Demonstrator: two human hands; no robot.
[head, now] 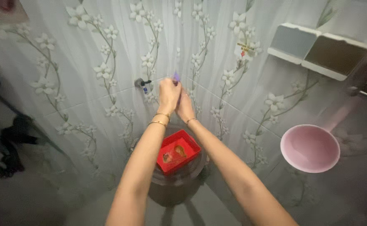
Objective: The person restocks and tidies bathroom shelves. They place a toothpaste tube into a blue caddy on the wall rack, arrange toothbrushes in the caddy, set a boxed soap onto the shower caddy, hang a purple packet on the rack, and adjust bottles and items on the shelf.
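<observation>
Both my arms reach out toward the tiled wall corner. My left hand (168,94) is closed around a small purple thing (176,76) whose tip shows above the fingers. My right hand (185,106) sits just behind and below the left, touching it, and is mostly hidden by it. A wall tap (141,82) sticks out of the tiles just left of my hands. Below my wrists a red square tub (178,151) holds water and two brownish items, and rests on a dark round bucket (176,184).
A pink dipper (310,148) hangs on the right wall. Two box-shaped holders (317,50) are mounted high on the right. Dark cloth and a stand (3,134) fill the left edge. White flower-patterned tiles cover both walls.
</observation>
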